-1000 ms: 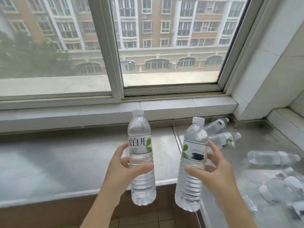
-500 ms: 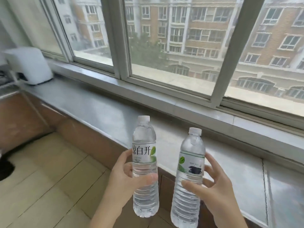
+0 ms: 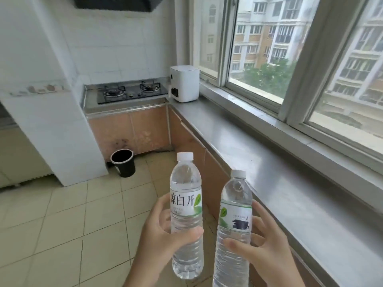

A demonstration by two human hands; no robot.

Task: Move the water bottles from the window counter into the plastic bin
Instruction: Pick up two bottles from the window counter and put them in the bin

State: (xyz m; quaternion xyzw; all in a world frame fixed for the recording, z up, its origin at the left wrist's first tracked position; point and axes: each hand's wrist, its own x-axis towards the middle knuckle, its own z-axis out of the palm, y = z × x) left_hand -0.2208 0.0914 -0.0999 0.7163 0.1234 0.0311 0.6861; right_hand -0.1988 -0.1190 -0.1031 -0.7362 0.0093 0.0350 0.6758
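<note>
I hold two clear water bottles upright in front of me, over the tiled floor beside the window counter [image 3: 259, 154]. My left hand [image 3: 159, 235] grips the left water bottle [image 3: 186, 183], which has a white cap and a white label with green leaves. My right hand [image 3: 267, 251] grips the right water bottle [image 3: 235, 195], slightly lower, with a white and green label bearing a dark patch. No plastic bin shows in this view. The other bottles on the counter are out of frame.
The steel counter runs along the window to a white appliance [image 3: 184, 83] in the corner. A gas hob [image 3: 132, 92] sits left of it. A black bucket [image 3: 122, 162] stands on the floor by a white tiled pillar [image 3: 62, 125].
My view has swung left, away from the counter with the loose bottles, toward the hob corner and floor. Both hands still hold their bottles in the same upright pose.
</note>
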